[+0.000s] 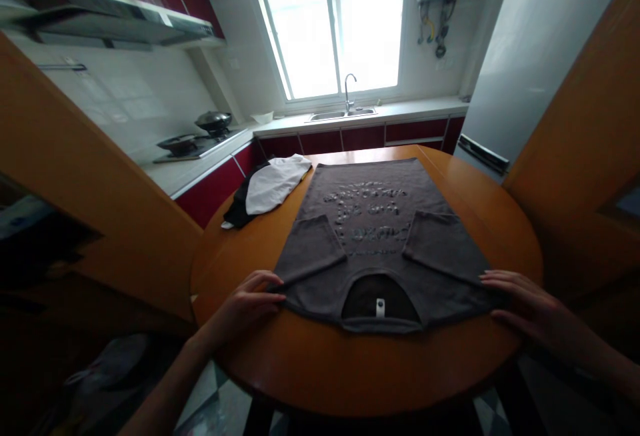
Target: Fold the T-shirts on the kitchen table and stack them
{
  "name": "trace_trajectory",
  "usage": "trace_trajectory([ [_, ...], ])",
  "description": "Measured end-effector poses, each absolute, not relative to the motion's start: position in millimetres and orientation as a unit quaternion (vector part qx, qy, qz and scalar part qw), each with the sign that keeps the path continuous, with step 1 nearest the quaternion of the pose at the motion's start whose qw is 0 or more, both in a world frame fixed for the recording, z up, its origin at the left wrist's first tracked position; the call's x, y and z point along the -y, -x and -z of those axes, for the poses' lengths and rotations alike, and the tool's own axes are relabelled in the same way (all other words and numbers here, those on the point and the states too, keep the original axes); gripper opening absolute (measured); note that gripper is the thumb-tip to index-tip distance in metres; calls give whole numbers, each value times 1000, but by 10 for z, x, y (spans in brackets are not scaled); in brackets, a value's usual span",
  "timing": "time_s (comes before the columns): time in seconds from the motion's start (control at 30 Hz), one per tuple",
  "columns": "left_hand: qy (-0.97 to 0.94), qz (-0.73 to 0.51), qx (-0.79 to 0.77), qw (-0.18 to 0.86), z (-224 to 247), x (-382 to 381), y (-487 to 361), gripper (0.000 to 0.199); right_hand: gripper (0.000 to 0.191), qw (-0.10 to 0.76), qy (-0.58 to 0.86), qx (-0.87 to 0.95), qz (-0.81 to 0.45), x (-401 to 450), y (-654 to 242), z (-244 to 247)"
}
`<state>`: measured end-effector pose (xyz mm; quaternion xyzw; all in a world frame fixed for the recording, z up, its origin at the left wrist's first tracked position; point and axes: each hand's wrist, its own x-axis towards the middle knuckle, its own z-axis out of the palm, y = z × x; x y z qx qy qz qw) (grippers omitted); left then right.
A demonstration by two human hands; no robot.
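Note:
A dark grey T-shirt (pixel 375 269) lies flat, front side up, with its neckline nearest me and its hem at the far side. Both sleeves are folded inward over the chest, beside shiny raised lettering. Inside the collar a small white label shows. At the left shoulder edge my left hand (pixel 255 299) pinches the cloth between thumb and fingers. My right hand (pixel 523 303) grips the opposite edge the same way, its fingertips on top of the fabric.
The shirt rests on a round wooden table (pixel 370 376). White and black folded clothes (pixel 277 184) lie at its back left. Beyond are a counter with a sink (pixel 343 115), a stove with pans (pixel 200 143) and a fridge (pixel 530 56) at the right.

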<state>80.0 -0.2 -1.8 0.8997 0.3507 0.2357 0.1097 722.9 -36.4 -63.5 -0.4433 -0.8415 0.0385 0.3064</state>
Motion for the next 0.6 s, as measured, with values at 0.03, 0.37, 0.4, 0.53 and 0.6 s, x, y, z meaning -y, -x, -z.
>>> trace_trajectory([
  [0.03, -899, -238, -350, 113, 26, 2, -807, 20, 44, 315, 444, 838, -41, 359, -7235, 659],
  [0.37, -917, -229, -315, 86, 3, -40, -878, 25, 14, 307, 412, 857, -33, 360, -7163, 501],
  [0.4, -919, -229, -312, 79, 7, -40, -858, 27, 15, 303, 410, 859, -36, 363, -7151, 474],
  [0.53, -927, -211, -308, 34, 7, -51, -745, 33, 21, 290, 413, 863, -29, 385, -7136, 382],
  [0.6, -937, -185, -296, 14, -7, -66, -698, 37, 22, 269, 409, 872, -13, 395, -7142, 330],
])
